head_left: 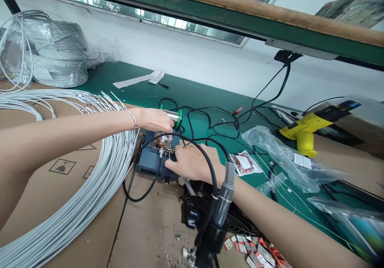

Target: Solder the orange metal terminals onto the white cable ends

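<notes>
My left hand (154,120) reaches over the back of a blue-grey box-shaped unit (154,163), its fingers curled down beside a solder spool (174,117) with green rims. What those fingers hold, if anything, is hidden. Beneath them, a metal fixture (164,142) sits on top of the unit, with a cable connector (161,153) at its front. My right hand (192,162) is at the unit's right side, thumb stretched left and apart from the partly hidden fingers; I see nothing held in it. A black cable (208,160) arches in front of both hands.
A thick bundle of white cables (102,192) curves over cardboard on the left; wrapped cable coils (57,54) stand behind. In front rises a black tool holder (216,228). To the right lie a yellow heat gun (309,126), plastic bags (282,156) and loose small parts (255,252).
</notes>
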The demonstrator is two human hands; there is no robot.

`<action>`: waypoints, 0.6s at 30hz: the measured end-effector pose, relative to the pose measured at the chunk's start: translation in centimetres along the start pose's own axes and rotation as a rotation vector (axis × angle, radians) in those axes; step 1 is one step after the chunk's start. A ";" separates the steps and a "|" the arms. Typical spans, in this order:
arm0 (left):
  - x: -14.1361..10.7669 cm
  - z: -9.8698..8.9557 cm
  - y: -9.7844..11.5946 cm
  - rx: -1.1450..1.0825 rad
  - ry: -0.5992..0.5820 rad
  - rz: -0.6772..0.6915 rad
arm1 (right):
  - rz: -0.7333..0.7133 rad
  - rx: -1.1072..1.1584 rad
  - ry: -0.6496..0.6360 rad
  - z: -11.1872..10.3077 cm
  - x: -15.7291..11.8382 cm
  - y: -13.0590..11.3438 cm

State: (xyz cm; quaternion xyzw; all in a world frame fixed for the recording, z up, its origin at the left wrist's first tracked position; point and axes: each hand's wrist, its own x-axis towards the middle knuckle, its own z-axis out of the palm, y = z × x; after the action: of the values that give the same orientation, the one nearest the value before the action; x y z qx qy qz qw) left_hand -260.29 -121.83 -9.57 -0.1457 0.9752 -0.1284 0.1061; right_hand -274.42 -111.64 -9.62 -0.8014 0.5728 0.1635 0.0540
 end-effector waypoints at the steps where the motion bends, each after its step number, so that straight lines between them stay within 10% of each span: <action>1: 0.0 0.0 0.0 -0.011 0.000 0.001 | 0.000 0.000 -0.004 0.0 0.0 0.0; 18: 0.6 -0.2 -0.3 -0.104 -0.029 -0.025 | -0.039 0.098 0.038 0.4 0.0 0.8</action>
State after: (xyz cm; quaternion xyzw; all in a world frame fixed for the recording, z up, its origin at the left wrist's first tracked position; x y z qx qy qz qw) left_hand -260.80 -122.21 -9.39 -0.1649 0.9770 -0.0766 0.1110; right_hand -275.25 -111.79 -9.93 -0.8117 0.5654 0.1188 0.0855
